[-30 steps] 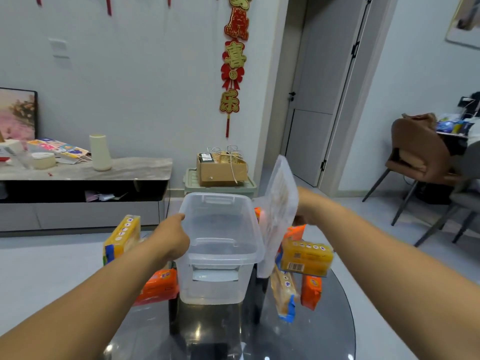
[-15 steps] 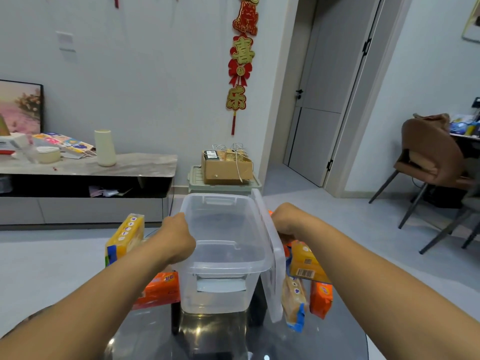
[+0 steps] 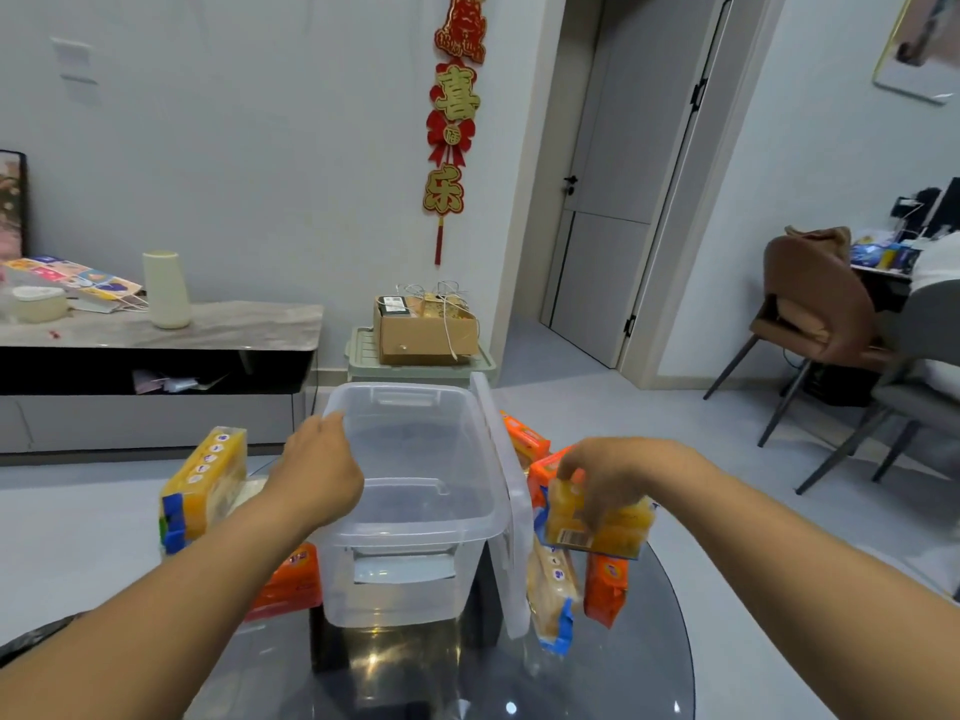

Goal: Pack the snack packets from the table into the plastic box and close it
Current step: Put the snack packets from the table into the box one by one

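Observation:
A clear plastic box (image 3: 410, 589) stands open and empty on the dark glass table (image 3: 623, 678). Its lid (image 3: 506, 506) leans upright against the box's right side. My left hand (image 3: 317, 475) rests on the box's left rim. My right hand (image 3: 602, 478) grips a yellow snack packet (image 3: 597, 532) just right of the lid. Under and around it lie orange packets (image 3: 605, 589) and a pale packet with a blue end (image 3: 553, 600). Left of the box stands a yellow packet (image 3: 202, 485), with an orange packet (image 3: 288, 584) beneath my left forearm.
The round table's edge curves close on the right. Beyond it are a low sideboard (image 3: 156, 335) with a white vase (image 3: 166, 291), a cardboard box (image 3: 423, 330) on a green bin, a door, and brown chairs (image 3: 815, 314) at the right.
My right hand set the lid down against the box's right side, let it go, and closed on the yellow packet. My left hand stayed on the box's left rim.

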Demonstrator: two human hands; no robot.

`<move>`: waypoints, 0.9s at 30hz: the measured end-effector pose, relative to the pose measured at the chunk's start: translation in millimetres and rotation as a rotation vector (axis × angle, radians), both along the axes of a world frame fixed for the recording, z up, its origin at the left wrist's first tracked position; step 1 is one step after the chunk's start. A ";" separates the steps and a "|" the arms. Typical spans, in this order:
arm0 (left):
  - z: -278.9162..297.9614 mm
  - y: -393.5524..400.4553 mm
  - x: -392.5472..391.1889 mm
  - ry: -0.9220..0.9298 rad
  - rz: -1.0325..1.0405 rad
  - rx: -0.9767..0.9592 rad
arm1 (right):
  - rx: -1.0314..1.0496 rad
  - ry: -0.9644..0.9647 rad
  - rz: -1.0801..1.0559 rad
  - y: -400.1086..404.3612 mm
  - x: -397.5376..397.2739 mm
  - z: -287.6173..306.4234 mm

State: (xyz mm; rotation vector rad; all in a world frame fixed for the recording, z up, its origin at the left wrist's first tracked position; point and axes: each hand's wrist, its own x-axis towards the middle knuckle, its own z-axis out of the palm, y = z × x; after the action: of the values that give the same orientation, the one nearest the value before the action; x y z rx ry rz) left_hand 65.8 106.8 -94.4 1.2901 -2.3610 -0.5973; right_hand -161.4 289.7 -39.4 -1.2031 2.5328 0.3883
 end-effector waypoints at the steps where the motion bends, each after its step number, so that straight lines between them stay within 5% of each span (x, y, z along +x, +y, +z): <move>1: 0.1 -1.8 0.6 0.012 0.011 0.006 | 0.029 0.029 0.016 0.2 -1.2 -7.3; 6: -1.6 -4.8 0.8 0.015 0.012 0.027 | -0.002 0.197 0.075 -4.9 -4.1 3.7; 9: 1.2 -2.9 0.9 0.069 0.037 0.113 | -0.207 0.324 0.079 -15.5 4.1 53.2; 15: 8.3 8.6 18.4 0.564 0.038 0.545 | -0.668 0.350 0.313 -71.4 62.9 141.8; 20: 2.4 9.8 27.7 0.764 -0.020 0.767 | -0.331 0.322 0.549 -161.8 106.3 95.0; 24: -2.3 -0.6 24.2 0.767 -0.053 0.714 | -0.012 0.380 0.523 -209.6 112.7 15.6; 27: -6.9 -4.5 21.0 0.750 -0.045 0.712 | 0.034 0.391 0.464 -217.5 107.2 -21.0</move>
State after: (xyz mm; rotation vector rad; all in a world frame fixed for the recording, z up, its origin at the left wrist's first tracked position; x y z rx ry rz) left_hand 86.7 102.3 -101.3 0.9787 -1.5863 -1.6925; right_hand -54.2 72.2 -60.4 -1.8582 2.5096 0.8419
